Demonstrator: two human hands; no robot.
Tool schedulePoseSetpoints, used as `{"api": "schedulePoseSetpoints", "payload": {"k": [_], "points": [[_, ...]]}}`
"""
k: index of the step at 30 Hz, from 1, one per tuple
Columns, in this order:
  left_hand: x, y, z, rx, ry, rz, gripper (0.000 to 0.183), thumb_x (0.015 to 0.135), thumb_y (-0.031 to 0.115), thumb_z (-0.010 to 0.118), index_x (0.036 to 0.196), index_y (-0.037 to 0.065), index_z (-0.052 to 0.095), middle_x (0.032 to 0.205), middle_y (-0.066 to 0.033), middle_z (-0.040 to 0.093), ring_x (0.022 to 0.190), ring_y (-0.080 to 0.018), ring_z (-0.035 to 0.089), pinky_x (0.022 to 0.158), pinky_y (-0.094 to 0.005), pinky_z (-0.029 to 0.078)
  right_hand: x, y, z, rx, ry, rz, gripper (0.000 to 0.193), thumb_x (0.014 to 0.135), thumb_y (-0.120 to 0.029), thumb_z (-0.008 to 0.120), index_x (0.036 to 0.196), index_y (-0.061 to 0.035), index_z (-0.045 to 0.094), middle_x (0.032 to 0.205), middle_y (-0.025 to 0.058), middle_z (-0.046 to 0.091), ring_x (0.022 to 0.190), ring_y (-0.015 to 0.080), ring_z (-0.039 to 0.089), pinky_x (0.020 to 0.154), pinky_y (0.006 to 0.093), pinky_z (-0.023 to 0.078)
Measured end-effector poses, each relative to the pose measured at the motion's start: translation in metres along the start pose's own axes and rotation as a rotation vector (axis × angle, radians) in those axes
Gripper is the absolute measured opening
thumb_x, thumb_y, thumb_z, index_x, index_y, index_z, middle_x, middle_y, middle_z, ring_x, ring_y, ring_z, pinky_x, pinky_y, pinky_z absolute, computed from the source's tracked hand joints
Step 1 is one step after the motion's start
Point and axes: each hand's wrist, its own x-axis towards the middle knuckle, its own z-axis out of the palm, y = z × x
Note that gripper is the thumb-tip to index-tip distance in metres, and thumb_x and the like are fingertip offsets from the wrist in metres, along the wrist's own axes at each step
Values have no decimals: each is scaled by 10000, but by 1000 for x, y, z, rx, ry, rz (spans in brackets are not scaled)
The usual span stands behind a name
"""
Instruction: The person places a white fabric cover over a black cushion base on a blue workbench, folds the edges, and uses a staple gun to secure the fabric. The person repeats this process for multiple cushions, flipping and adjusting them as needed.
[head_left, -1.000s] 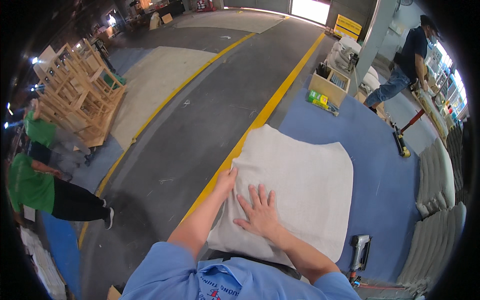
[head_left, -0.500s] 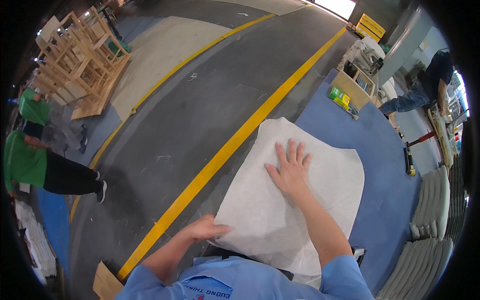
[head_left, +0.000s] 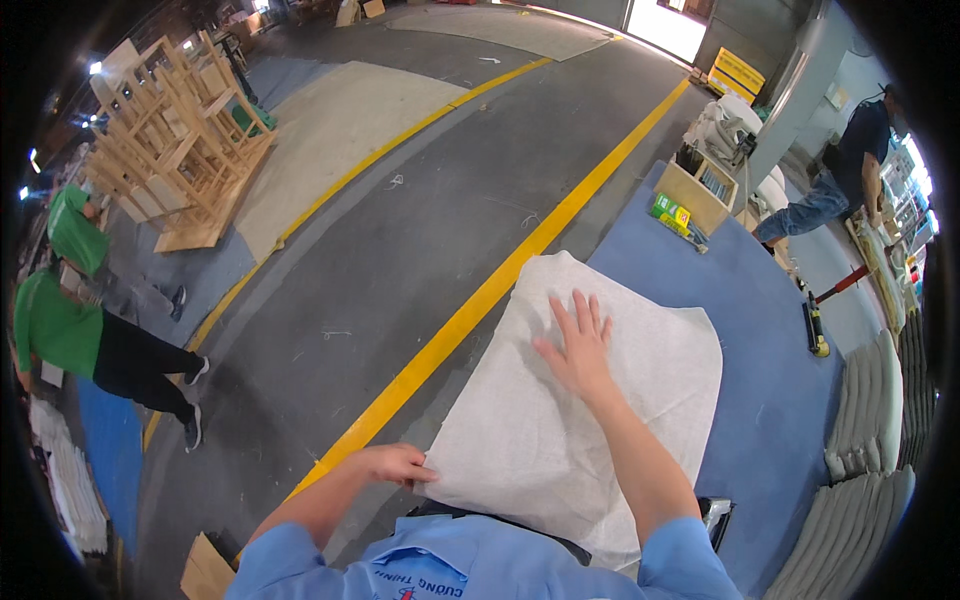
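Note:
A piece of white fabric [head_left: 570, 450] lies over the near left part of the blue-topped table [head_left: 770, 400], its far corner reaching past the table's left edge. My right hand [head_left: 582, 355] rests palm down on it, fingers spread. At the fabric's near left edge, my left hand [head_left: 398, 465] pinches the border between thumb and fingers. Whether anything lies under the fabric is hidden. Close to my right elbow, a metal-and-black tool [head_left: 714, 520] is partly visible on the table.
A wooden box [head_left: 696, 198] and a green-yellow packet [head_left: 670, 212] stand at the table's far end. A staple gun [head_left: 817, 328] lies at the right edge, beside stacked grey cushions [head_left: 865, 410]. People in green [head_left: 60, 320] are at the left; another [head_left: 850, 170] bends at the right.
My left hand has shifted slightly left along with the fabric edge. My right hand stays flat on the fabric. The people in green have moved a little, and the view has tilted up slightly.

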Motion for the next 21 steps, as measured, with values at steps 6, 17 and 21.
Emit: {"api": "schedulePoseSetpoints", "payload": {"k": [6,17,21], "points": [[19,51,-44,-441,211,369,451,1043,512,620,1288,136,660,1076,-16,697,846,-108,621,754,-296,510,-148,1,-40,-57,-86,198,787,882,-443,768,1562,-165,487,1685,235,283,1579,480,174,1219,715,116],[81,156,-73,-598,259,297,626,1013,404,708,1471,14,536,1384,-129,663,1247,-261,641,1057,-450,493,-244,82,-107,-292,-95,456,833,884,-480,730,1592,-143,448,1696,240,260,1588,482,153,1220,719,98],[87,166,-63,-347,671,149,618,1053,487,586,1388,-32,598,1316,-197,690,1196,-343,667,1018,-457,507,-240,119,-133,-382,-217,363,922,920,-608,643,1621,-77,368,1710,260,211,1592,484,127,1215,726,85]]}}
